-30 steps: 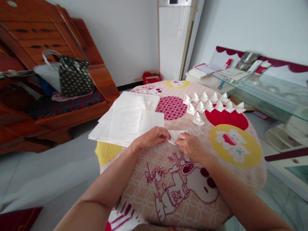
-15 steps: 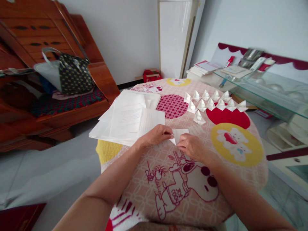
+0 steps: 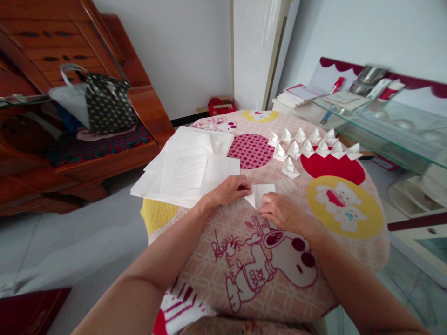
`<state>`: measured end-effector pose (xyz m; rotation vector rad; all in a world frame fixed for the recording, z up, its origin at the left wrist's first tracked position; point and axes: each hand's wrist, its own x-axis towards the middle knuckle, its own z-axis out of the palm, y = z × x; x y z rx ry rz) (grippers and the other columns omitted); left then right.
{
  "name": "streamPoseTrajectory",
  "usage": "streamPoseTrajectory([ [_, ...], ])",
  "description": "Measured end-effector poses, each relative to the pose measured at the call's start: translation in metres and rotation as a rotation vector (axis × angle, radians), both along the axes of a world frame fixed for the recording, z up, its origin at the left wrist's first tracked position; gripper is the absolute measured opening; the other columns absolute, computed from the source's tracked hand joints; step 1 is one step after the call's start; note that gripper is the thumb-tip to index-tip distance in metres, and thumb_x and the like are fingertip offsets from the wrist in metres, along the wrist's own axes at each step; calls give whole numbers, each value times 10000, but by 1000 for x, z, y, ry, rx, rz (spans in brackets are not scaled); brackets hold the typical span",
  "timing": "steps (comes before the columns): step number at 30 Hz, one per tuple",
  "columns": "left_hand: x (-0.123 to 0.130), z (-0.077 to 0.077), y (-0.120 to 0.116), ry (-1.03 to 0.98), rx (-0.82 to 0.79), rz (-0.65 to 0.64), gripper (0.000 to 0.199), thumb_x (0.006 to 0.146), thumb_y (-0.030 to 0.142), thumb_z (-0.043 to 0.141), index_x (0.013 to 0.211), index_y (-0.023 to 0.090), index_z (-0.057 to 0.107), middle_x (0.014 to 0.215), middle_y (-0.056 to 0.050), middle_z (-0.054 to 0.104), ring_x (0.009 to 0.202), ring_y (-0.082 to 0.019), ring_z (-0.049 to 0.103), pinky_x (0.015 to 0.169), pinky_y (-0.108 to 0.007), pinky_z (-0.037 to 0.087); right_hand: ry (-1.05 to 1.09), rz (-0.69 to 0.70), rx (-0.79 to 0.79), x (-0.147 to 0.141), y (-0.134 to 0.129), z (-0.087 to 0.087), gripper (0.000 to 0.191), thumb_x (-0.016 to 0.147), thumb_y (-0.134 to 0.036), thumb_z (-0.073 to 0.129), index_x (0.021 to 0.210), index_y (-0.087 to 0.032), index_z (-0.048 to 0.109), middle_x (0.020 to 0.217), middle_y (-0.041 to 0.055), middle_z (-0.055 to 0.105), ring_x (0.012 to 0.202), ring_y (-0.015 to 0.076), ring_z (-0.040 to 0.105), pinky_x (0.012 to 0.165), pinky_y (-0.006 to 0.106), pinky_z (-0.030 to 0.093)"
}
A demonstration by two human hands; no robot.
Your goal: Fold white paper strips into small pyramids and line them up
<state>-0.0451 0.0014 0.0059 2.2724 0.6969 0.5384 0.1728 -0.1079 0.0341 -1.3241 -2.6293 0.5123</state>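
A small folded piece of white paper (image 3: 263, 190) lies on the patterned tablecloth, between my two hands. My left hand (image 3: 233, 188) pinches its left edge with curled fingers. At its lower right side my right hand (image 3: 281, 209) is closed, with the fingers pressed on the paper; the fingertips are partly hidden. Beyond them stand several white folded paper boats (image 3: 307, 148) in two rows, with a single paper boat (image 3: 290, 169) nearer to my hands. To the left lies a spread stack of white paper sheets (image 3: 181, 167), some with printed lines.
A round table with a pink cartoon tablecloth (image 3: 296, 302) is in front of me. At the right a glass shelf (image 3: 401, 130) holds metal bowls and a cup. A wooden bench (image 3: 146, 109) with a dark patterned bag (image 3: 108, 104) stands at the left.
The view has shifted slightly. Both hands stay on the folded paper in nearly the same place, with only slight finger movement. The boats and sheets look unchanged.
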Motion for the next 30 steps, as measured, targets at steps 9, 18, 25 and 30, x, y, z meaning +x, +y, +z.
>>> streamPoseTrajectory([
  [9, 12, -6, -8, 38, 143, 115, 85, 901, 138, 633, 817, 151, 627, 822, -10, 607, 745, -128, 559, 717, -269, 461, 44, 34, 18, 5, 1, -9, 296, 954, -123, 589, 673, -210, 625, 838, 77, 609, 788, 203, 565, 688, 343, 427],
  [18, 19, -8, -13, 110, 221, 140, 133, 927, 148, 640, 806, 161, 587, 850, -23, 594, 779, -145, 563, 755, -284, 492, 59, 33, 45, 3, -7, -9, 291, 962, -97, 550, 694, -204, 588, 848, 54, 575, 859, 202, 532, 755, 336, 434],
  [25, 18, -8, -14, 111, 216, 145, 130, 912, 151, 652, 804, 164, 581, 852, -23, 598, 781, -144, 569, 759, -281, 502, 61, 53, 93, 6, -6, -15, 293, 987, -140, 547, 701, -189, 584, 841, 45, 565, 866, 196, 523, 762, 332, 426],
  [30, 19, -8, -13, 93, 202, 159, 119, 894, 142, 658, 795, 159, 594, 850, -21, 603, 772, -138, 568, 751, -277, 501, 85, 54, 100, 5, -5, -17, 303, 991, -148, 543, 695, -188, 594, 837, 50, 571, 866, 200, 529, 783, 340, 431],
])
